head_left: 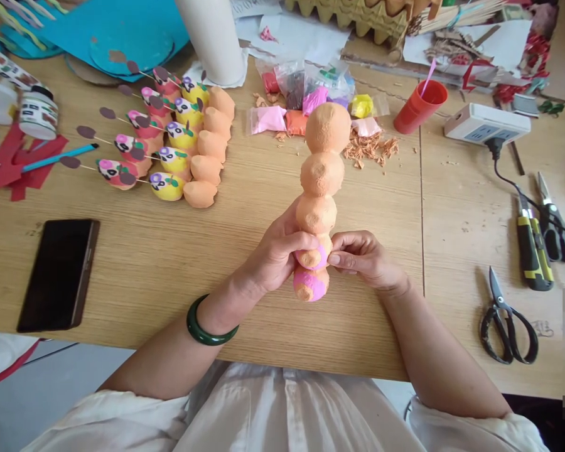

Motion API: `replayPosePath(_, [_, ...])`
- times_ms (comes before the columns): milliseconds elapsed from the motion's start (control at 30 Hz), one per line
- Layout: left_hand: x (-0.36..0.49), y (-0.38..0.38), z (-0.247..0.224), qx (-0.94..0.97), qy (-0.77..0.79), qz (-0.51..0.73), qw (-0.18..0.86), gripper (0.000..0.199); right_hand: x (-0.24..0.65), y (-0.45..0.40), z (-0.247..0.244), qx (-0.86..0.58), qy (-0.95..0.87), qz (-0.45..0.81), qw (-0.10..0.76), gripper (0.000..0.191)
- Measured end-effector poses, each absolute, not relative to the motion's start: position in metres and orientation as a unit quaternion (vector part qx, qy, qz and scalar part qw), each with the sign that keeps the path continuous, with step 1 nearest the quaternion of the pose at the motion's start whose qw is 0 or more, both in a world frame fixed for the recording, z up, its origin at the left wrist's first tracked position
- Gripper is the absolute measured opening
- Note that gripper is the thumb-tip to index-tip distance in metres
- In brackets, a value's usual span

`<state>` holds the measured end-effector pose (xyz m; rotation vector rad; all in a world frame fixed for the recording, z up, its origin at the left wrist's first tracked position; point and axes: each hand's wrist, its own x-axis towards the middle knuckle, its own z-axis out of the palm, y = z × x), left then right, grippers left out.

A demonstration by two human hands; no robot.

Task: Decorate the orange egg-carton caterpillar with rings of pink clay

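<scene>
My left hand [282, 248] grips an orange egg-carton strip [321, 172] from its left side, the thumb lying across the front. The strip is a row of several rounded, rough bumps and points away from me above the table. Pink modelling clay [319, 284] covers parts of the two nearest bumps, with orange tips showing through. At the strip's right edge, beside the second-nearest bump, my right hand [365, 258] pinches with thumb and forefinger against the pink patch. Whether a loose bit of clay is between those fingertips is hidden.
Decorated egg-carton strips [169, 135] stand at the left, near a black phone [59, 273]. Bags of coloured clay [314, 99], orange crumbs [370, 147] and a red cup [420, 108] lie ahead. Scissors [505, 326], pliers [534, 245] and a power strip [486, 123] are at the right.
</scene>
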<state>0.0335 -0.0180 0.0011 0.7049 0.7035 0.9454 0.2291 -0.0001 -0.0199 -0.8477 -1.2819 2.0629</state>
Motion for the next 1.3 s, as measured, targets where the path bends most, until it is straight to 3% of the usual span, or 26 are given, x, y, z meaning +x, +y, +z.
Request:
replayPosePath(167, [0.032, -0.017, -0.001, 0.362, 0.348, 0.425, 0.753, 0.054, 0.23, 0.001, -0.022, -0.312, -0.45, 0.788, 0.281, 0.039])
replayPosePath(333, [0.03, -0.015, 0.0, 0.328, 0.331, 0.456, 0.758, 0.039, 0.227, 0.002, -0.018, -0.327, -0.432, 0.791, 0.286, 0.039])
replayPosePath(500, [0.026, -0.006, -0.013, 0.336, 0.488, 0.484, 0.644, 0.018, 0.218, 0.001, -0.009, -0.412, -0.383, 0.771, 0.298, 0.051])
replayPosePath(633, [0.021, -0.002, -0.021, 0.398, 0.541, 0.469, 0.573, 0.04, 0.215, -0.001, -0.007, -0.458, -0.406, 0.734, 0.294, 0.058])
replayPosePath(733, [0.015, -0.003, -0.029, 0.471, 0.577, 0.447, 0.496, 0.047, 0.215, -0.003, -0.008, -0.469, -0.433, 0.714, 0.288, 0.053])
replayPosePath(900, [0.004, -0.002, -0.045, 0.561, 0.61, 0.431, 0.357, 0.041, 0.214, -0.005, -0.012, -0.518, -0.501, 0.629, 0.291, 0.032])
replayPosePath(1100, [0.005, -0.003, -0.039, 0.601, 0.602, 0.458, 0.258, 0.031, 0.218, -0.001, -0.019, -0.588, -0.482, 0.521, 0.388, 0.015])
replayPosePath(1300, [0.013, -0.006, -0.029, 0.63, 0.544, 0.482, 0.275, 0.027, 0.218, 0.0, -0.014, -0.578, -0.478, 0.555, 0.359, 0.013])
